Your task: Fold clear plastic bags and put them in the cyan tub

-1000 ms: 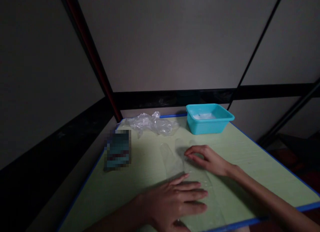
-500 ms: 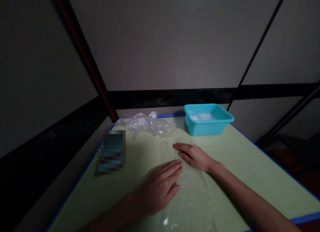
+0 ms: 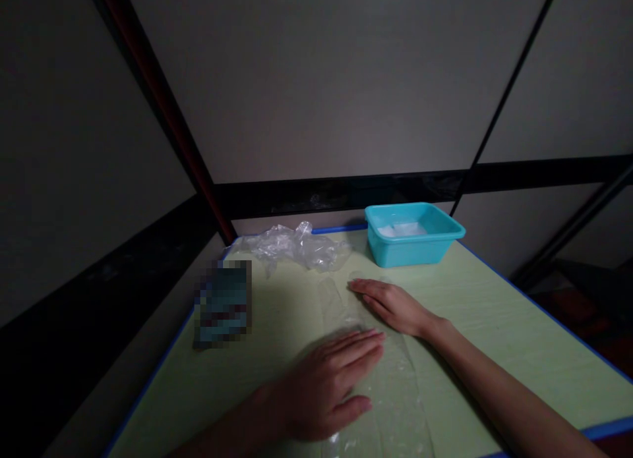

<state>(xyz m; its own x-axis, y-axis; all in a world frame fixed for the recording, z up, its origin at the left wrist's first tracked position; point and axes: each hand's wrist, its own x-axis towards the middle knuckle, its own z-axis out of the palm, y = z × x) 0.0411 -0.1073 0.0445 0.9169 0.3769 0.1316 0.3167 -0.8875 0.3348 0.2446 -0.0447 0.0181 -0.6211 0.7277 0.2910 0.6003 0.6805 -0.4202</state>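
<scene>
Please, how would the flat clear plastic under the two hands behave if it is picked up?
The flat clear plastic would probably be floppy: its surface shows creases beside the left hand. It is likely light for its size, because it looks thin and the green table shows through.

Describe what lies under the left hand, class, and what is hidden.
Clear plastic film lies under the left hand, spread on the pale green table, which shows through it. The hand covers part of the film's left edge, so any folds there cannot be seen.
</scene>
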